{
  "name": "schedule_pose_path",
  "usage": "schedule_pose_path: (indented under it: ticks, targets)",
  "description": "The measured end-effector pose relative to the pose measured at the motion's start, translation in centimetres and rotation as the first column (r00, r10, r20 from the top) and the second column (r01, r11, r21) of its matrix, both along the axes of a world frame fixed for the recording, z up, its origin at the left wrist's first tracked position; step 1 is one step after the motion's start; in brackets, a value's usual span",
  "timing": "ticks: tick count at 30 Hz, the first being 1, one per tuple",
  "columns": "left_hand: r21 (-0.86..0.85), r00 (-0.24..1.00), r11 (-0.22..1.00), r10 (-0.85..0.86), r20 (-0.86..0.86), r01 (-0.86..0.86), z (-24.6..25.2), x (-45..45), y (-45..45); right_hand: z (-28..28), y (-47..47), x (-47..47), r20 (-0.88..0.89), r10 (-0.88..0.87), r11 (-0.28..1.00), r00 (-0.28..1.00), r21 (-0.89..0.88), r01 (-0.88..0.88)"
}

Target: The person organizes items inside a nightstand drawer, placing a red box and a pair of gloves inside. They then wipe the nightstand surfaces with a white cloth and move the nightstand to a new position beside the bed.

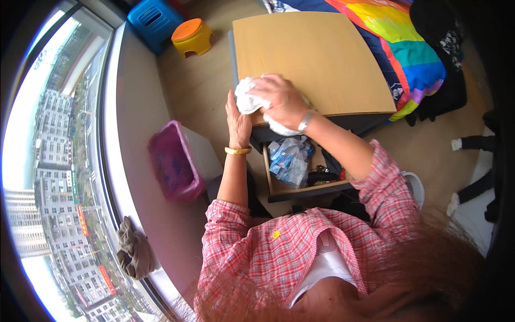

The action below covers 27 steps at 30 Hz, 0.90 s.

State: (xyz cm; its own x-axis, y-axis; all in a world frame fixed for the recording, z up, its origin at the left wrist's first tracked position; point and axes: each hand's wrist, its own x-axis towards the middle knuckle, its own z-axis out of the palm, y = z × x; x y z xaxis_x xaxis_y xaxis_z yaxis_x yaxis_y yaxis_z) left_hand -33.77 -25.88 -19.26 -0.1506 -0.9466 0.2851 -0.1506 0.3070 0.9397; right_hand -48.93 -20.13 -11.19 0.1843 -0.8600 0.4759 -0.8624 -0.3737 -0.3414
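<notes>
My right hand (283, 98) grips a crumpled white cloth (248, 98) at the near left corner of a wooden cabinet top (310, 56). Part of the cloth hangs below that hand, over the cabinet's front edge. My left hand (239, 122) is upright along the cabinet's left side by the same corner, fingers extended, close to the cloth; whether it touches the cloth or cabinet is unclear. Beneath my right forearm a drawer (275, 189) is pulled out. It contains clear and blue plastic bags (290, 161) and dark items, partly hidden by the arm.
To the left stands a bin lined with a purple bag (197, 177), below a window ledge holding a brown cloth (134, 251). A blue stool (155, 24) and a small yellow-orange stool (192, 38) are behind. Colourful bedding (416, 52) and a black chair (454, 88) flank the cabinet's right.
</notes>
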Motion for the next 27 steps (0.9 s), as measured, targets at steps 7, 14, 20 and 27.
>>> schedule_pose_path:
  ticks: [7, 14, 20, 27]
  targets:
    - [0.036, 0.991, 0.999, -0.026, 0.130, 0.021, -0.7, 0.1, 0.3, -3.6, -4.4, -2.3, -0.169, -0.009, 0.999, 0.986, 0.029, 0.014]
    - [-0.055, 0.988, 0.997, -0.054, 0.145, 0.062, 0.3, 0.0, 0.5, -5.2, 0.2, -21.8, -0.121, -0.536, 0.842, 0.835, -0.003, 0.540]
    - [-0.083, 0.975, 0.995, -0.030, 0.220, 0.049, -0.3, -0.2, 0.3, -1.2, 16.7, -35.2, -0.513, -0.793, 0.232, 0.328, 0.244, 0.942]
    - [-0.075, 0.977, 0.997, -0.003, 0.215, 0.020, -0.2, -0.1, 0.6, 2.5, 2.2, -14.7, 0.636, -0.200, 0.974, 0.745, 0.044, 0.224]
